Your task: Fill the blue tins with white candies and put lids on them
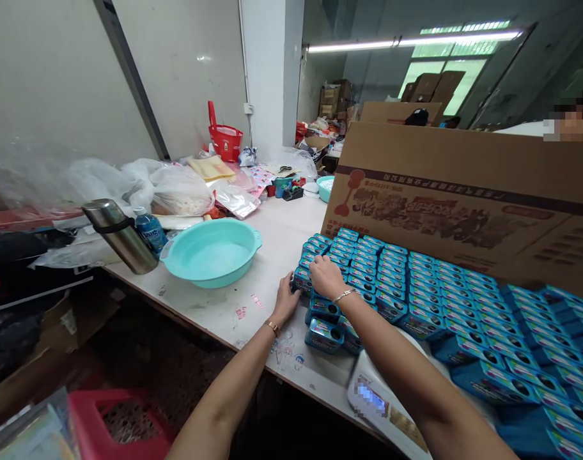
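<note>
Rows of small blue boxes [391,305] with dark round spots on top stand packed together on the white table. At the left end of these rows, my left hand [286,300] is closed against the side of one blue box [301,279]. My right hand [326,276] reaches over the same box from the right, its fingers bent down and pressed together; the fingertips are partly hidden. Just in front of my hands are a few more blue boxes [325,335]. Under my right forearm sits a white digital scale [368,383] with a lit display.
A turquoise basin [209,278] stands left of my hands, beside a steel thermos [123,239] and a blue bottle [150,230]. Behind the rows rises a large cardboard box [416,153]. Plastic bags [176,188] and a red basket [225,142] lie farther back. Another person [526,128] is at far right.
</note>
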`<state>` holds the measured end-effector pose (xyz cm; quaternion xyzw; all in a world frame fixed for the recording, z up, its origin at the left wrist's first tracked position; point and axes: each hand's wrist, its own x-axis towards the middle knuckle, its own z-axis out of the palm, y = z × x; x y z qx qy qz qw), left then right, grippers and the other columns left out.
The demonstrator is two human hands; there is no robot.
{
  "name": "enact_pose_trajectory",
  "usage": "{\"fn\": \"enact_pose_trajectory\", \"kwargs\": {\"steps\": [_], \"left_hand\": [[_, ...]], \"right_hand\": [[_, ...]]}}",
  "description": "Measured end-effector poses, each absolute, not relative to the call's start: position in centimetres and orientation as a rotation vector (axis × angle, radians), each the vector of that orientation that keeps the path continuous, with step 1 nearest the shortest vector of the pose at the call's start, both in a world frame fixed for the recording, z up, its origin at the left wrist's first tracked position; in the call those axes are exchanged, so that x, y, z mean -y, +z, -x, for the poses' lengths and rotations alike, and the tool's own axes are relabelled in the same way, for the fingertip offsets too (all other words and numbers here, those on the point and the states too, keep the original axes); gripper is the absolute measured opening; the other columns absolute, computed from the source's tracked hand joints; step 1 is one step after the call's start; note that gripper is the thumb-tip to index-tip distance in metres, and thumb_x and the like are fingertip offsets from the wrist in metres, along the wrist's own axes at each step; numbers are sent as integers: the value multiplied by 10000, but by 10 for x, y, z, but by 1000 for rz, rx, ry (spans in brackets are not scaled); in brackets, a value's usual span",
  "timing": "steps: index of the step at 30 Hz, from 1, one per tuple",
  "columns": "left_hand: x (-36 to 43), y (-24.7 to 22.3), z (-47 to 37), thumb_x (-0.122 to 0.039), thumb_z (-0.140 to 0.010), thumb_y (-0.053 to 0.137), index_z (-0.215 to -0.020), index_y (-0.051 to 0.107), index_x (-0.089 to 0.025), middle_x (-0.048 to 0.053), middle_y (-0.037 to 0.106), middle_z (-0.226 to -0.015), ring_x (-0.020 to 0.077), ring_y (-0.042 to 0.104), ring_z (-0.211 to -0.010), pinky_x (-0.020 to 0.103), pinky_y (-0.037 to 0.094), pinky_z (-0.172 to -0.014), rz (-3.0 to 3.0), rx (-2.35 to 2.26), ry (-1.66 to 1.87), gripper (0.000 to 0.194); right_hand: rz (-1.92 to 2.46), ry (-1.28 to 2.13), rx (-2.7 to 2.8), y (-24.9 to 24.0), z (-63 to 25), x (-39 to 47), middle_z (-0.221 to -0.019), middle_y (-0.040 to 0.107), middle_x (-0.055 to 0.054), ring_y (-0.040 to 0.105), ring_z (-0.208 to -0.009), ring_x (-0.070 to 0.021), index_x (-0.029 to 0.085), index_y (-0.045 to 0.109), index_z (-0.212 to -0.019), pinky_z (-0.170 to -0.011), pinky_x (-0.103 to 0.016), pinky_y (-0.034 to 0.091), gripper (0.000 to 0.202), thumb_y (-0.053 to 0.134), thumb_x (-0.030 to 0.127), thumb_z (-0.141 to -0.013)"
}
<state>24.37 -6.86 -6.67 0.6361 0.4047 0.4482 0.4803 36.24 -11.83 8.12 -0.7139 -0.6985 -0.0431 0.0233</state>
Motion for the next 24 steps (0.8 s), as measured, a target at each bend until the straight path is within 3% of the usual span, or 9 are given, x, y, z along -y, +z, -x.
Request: {"fn": "enact_pose_trajectory", "kwargs": {"steps": [5, 9, 12, 15, 18, 20, 24], "left_hand": [[74, -51, -248, -37, -703, 602, -1306, 542, -116, 166, 565, -1261, 260, 525, -1229, 414, 403, -1083, -1584, -1050, 1038, 610], [97, -45, -219, -192, -774, 640, -1327, 509, -138, 185, 506, -1368, 270, 497, -1286, 396, 459, -1017, -1376, -1102, 1154, 572], [137, -43, -189, -325, -793, 660, -1287, 529, -158, 168, 590, -1268, 258, 574, -1196, 379, 507, -937, -1201, -1131, 1282, 538], [199, -41, -176, -463, -791, 670, -1194, 591, -161, 137, 663, -1125, 251, 643, -1060, 374, 531, -886, -1111, -1139, 1287, 509], [265, -43, -187, -517, -803, 642, -1081, 662, -153, 133, 698, -1068, 262, 664, -1017, 394, 519, -925, -1216, -1042, 986, 458], [299, -47, -201, -498, -782, 660, -1156, 656, -156, 155, 662, -1216, 294, 609, -1162, 421, 466, -1023, -1359, -943, 754, 507], [324, -54, -232, -465, -752, 677, -1362, 524, -145, 177, 441, -1494, 301, 364, -1417, 435, 265, -1188, -1526, -851, 609, 706]], "right_hand": [[1886, -193, 1778, 81, -385, 176, -938, 629, -103, 551, -945, -234, 185, 624, -848, -819, -331, 426, 233, 444, 291, -951], [1907, -43, 1281, 42, -427, 297, -927, 673, -73, 619, -838, -216, 215, 627, -877, -768, -319, 473, 350, 458, 521, -904], [2224, 19, 821, -19, -458, 394, -938, 708, -104, 633, -692, -245, 217, 650, -971, -659, -372, 500, 520, 460, 675, -815], [2344, -41, 813, -73, -461, 457, -1025, 698, -195, 637, -955, -367, 179, 669, -922, -868, -505, 488, 703, 344, 783, -766], [2450, -71, 818, -97, -438, 473, -1142, 653, -233, 572, -1110, -392, 144, 688, -993, -983, -554, 417, 777, 247, 759, -814], [2454, -57, 801, -100, -420, 464, -1247, 600, -244, 516, -1198, -386, 118, 680, -1076, -1027, -556, 381, 790, 233, 727, -846], [2314, 38, 698, -95, -398, 443, -1361, 527, -248, 423, -1306, -385, 82, 648, -1165, -1095, -562, 306, 817, 272, 731, -841]]}}
